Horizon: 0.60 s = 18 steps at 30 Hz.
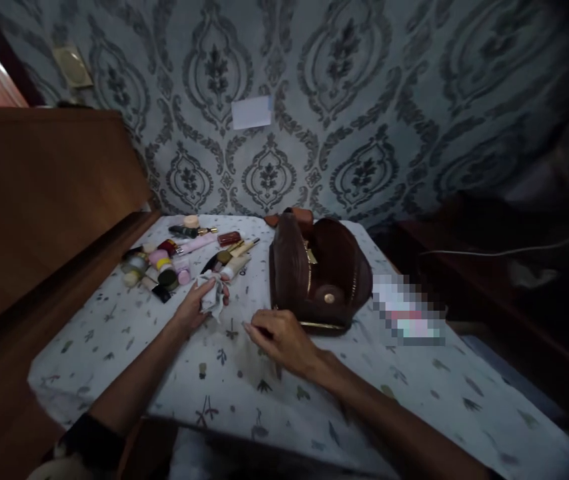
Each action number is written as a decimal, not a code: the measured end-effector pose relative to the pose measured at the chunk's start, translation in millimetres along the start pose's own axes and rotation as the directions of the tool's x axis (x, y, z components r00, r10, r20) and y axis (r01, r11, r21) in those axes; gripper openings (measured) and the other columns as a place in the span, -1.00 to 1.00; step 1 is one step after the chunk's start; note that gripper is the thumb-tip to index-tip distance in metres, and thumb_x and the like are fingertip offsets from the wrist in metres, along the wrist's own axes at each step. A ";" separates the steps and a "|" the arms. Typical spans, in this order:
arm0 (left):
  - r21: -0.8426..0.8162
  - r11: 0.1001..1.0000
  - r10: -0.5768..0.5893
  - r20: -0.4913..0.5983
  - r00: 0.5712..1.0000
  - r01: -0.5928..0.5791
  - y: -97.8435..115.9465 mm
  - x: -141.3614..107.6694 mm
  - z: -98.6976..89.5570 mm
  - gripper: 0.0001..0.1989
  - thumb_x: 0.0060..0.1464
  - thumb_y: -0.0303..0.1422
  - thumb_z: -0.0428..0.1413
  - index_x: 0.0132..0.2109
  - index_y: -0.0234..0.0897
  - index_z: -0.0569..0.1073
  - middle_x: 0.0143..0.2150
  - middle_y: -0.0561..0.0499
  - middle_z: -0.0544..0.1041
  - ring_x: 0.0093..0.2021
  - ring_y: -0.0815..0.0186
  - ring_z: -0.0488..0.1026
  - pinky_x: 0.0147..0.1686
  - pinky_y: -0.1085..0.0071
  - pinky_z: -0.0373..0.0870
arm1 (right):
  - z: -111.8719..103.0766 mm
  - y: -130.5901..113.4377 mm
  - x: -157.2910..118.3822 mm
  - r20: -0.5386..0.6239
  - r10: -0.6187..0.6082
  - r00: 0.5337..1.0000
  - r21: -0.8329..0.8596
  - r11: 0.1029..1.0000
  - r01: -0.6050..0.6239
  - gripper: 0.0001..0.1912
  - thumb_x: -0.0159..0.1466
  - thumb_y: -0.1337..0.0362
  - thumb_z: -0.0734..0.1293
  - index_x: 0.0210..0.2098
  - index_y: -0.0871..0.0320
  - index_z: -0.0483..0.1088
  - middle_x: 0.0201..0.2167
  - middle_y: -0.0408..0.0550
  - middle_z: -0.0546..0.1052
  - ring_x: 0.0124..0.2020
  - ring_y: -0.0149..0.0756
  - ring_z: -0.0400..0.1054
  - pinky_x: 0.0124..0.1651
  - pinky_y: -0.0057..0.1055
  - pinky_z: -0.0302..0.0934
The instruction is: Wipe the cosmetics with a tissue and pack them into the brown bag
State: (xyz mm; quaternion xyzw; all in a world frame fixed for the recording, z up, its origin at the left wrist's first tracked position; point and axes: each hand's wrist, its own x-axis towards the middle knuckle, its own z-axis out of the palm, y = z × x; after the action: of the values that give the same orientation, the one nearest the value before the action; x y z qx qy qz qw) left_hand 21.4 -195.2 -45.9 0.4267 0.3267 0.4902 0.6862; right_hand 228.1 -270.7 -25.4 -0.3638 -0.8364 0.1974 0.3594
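In the middle of the table, my left hand (193, 309) is closed round a crumpled white tissue (211, 297), next to a white tube (234, 268) and other cosmetics. My right hand (280, 339) hovers over the cloth just in front of a dark brown leather handbag (289, 267). Its fingers are curled together with thumb and forefinger in a pinch; whether anything small sits between them I cannot make out. The handbag stands with its top gaping, its gold zip and round snap showing. Most of its inside is dark.
Several jars, bottles and tubes (167, 273) lie in a cluster at the table's left. A patterned white cloth (234, 393) covers the table. A blurred-out item (409, 313) lies right of the handbag. Brown wooden furniture (49, 173) borders the left; a patterned wall (269, 160) stands behind.
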 end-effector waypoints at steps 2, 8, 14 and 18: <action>0.099 0.992 0.075 -0.021 0.997 -0.073 2.0 -1.0 -3.3 -0.58 -0.05 -0.11 0.28 -0.17 -0.36 0.48 -0.44 -0.04 0.54 -0.53 0.33 0.46 -0.56 0.49 0.34 | 20.2 6.7 1.2 0.010 0.069 0.998 0.074 0.995 -0.069 -0.62 0.35 0.24 0.15 -0.60 0.13 0.12 -0.64 -0.20 0.24 -0.57 -0.44 0.16 -0.42 -0.46 -0.01; 0.604 0.776 0.355 -0.184 0.917 -0.179 23.4 2.9 -31.7 -0.53 0.05 0.00 0.07 -0.14 -0.33 0.46 -0.40 -0.06 0.50 -0.46 0.28 0.42 -0.47 0.41 0.35 | 49.1 17.7 -5.1 0.030 0.202 0.979 0.202 0.958 -0.204 -0.59 0.32 0.24 0.19 -0.63 0.12 0.04 -0.67 -0.24 0.13 -0.58 -0.43 0.07 -0.45 -0.45 -0.07; 0.902 0.422 0.616 -0.359 0.701 0.092 81.6 5.1 -104.9 -0.73 0.12 -0.22 0.05 -0.11 -0.29 0.43 -0.08 -0.17 0.47 0.05 0.04 0.35 0.00 0.27 0.29 | 52.0 24.1 -8.8 0.059 0.264 0.963 0.271 0.924 -0.270 -0.62 0.32 0.20 0.17 -0.62 0.15 0.17 -0.66 -0.22 0.18 -0.55 -0.42 0.11 -0.44 -0.46 -0.05; 0.905 0.178 0.600 -0.410 0.687 0.386 98.5 10.2 -152.1 -0.62 0.09 -0.29 0.04 0.04 -0.35 0.40 0.09 -0.32 0.42 0.20 -0.12 0.25 0.09 0.10 0.23 | 51.3 23.6 -7.1 0.091 0.272 0.958 0.269 0.919 -0.287 -0.61 0.32 0.20 0.17 -0.62 0.16 0.19 -0.65 -0.21 0.19 -0.55 -0.43 0.12 -0.43 -0.47 -0.05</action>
State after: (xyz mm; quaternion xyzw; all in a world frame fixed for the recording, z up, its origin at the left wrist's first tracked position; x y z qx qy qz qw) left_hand -146.0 -129.8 -21.3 0.5557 0.7595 0.3378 0.0169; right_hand 204.3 -264.0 -76.8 -0.4198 -0.7485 0.3724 0.3534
